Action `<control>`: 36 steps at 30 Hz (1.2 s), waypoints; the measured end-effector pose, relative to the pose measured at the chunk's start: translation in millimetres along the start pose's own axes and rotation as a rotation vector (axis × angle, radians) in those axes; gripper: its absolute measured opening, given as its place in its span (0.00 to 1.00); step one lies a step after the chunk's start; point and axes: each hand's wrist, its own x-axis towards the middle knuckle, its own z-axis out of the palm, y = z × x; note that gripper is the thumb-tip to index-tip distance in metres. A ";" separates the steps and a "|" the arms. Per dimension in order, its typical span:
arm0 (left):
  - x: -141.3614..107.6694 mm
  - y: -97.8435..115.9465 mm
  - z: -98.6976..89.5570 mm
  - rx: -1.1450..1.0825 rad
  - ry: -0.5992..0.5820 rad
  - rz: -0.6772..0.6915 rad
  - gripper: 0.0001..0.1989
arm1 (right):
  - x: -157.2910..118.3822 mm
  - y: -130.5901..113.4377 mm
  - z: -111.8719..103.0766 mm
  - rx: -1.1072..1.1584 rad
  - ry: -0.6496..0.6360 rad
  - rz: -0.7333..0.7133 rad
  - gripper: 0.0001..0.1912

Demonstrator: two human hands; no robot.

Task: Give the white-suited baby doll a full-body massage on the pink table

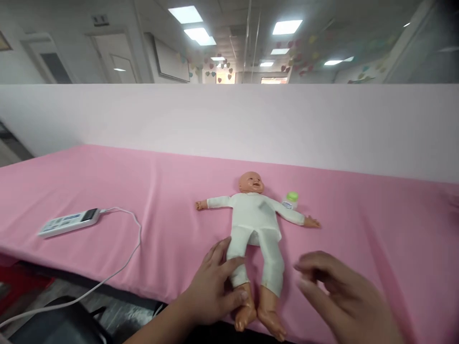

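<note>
Plastic baby doll in white cloth suit (255, 224) lies face up, arms spread, mid pink table sheet (107, 191), feet at near edge. Left hand (211, 286) grips its lower leg; right hand (340, 301) hovers loosely curled, empty. Small green-capped bottle (291, 199) just beside doll's shoulder.

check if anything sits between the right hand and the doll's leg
Nothing visible does. The right hand hovers open just beside the nearer white-trousered leg of the plastic baby doll, with only bare pink tablecloth between them. The left hand already grips the doll's other leg.
</note>
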 end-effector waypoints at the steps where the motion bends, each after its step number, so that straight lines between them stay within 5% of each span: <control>1: 0.0 -1.0 0.6 -0.004 0.017 -0.003 0.29 | 1.3 4.6 4.1 -0.015 -0.001 0.036 0.16; 8: 2.0 -8.5 3.4 -0.052 0.068 -0.056 0.21 | 6.0 41.7 54.6 0.039 -0.047 0.115 0.27; 20: -5.7 -18.6 1.1 -0.122 0.174 -0.095 0.24 | 15.6 -4.1 74.3 0.131 -0.226 0.070 0.31; 25: -2.9 -34.1 -3.6 -0.069 0.165 -0.118 0.27 | 31.4 -1.4 63.1 0.103 -0.286 0.062 0.18; 29: 21.7 -42.6 -18.5 -0.055 0.175 -0.104 0.23 | 60.5 4.6 49.3 0.023 -0.249 0.095 0.21; 36: 106.4 -50.5 -37.2 -0.094 0.212 -0.144 0.20 | 131.0 0.2 49.1 -0.241 -0.150 0.139 0.27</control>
